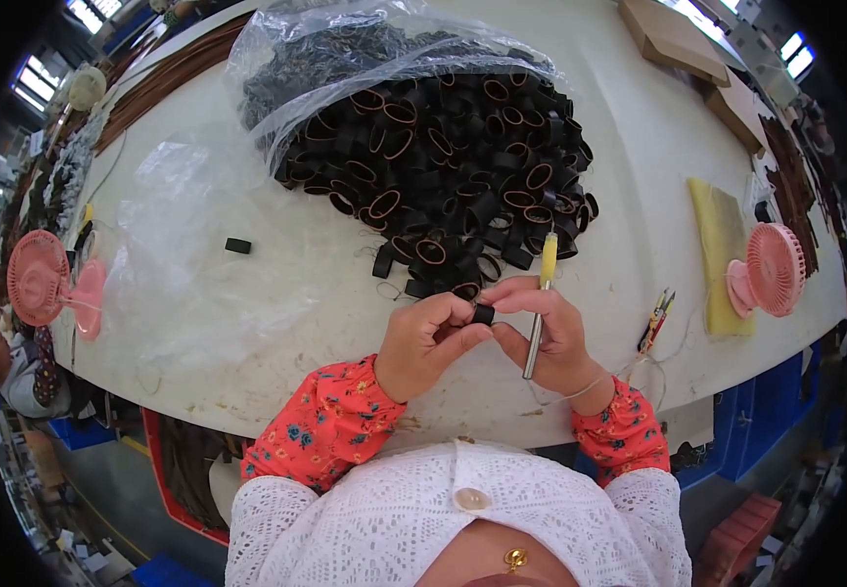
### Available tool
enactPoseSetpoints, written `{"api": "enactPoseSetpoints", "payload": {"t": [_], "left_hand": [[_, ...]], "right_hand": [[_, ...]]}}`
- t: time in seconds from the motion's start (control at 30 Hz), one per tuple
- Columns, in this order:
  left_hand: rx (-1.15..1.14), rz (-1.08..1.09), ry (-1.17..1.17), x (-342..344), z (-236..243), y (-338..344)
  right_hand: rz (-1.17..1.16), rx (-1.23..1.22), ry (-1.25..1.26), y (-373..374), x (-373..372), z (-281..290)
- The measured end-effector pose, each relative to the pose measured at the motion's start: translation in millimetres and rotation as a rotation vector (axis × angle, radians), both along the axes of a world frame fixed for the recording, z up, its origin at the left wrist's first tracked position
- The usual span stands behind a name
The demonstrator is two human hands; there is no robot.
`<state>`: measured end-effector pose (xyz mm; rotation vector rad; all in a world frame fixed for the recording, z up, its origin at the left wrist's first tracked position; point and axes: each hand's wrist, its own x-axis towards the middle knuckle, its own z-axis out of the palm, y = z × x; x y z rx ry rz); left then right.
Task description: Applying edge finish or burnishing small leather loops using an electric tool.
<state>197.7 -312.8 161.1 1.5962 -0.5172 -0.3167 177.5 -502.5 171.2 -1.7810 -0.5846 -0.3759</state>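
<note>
Heaped black rings (483, 207) blocking ahead, open tabletop (639, 201) to their right, pink fan (776, 269) beyond; plastic film (174, 230) leftward, apparently low
</note>
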Motion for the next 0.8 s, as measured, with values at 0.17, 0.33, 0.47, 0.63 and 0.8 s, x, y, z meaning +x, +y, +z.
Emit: {"api": "enactPoseSetpoints", "payload": {"t": [0.17,0.33,0.47,0.63,0.8], "left_hand": [[-0.053,-0.041,0.159,4,2,2],[-0.066,-0.028,0.189,4,-3,1],[-0.158,0.043,0.199,3,5,-2],[-0.132,0.04,0.162,3,4,-1],[-0.114,0.066,0.033,0,0,-3]], "right_hand": [[0.051,-0.093,-0.056,-3,0,2],[0.053,-0.041,0.044,-6,-2,3],[0.001,-0.03,0.019,-8,0,3],[-0.071,-0.028,0.007,-14,1,3],[-0.11,-0.038,-0.017,-13,2,3]]}}
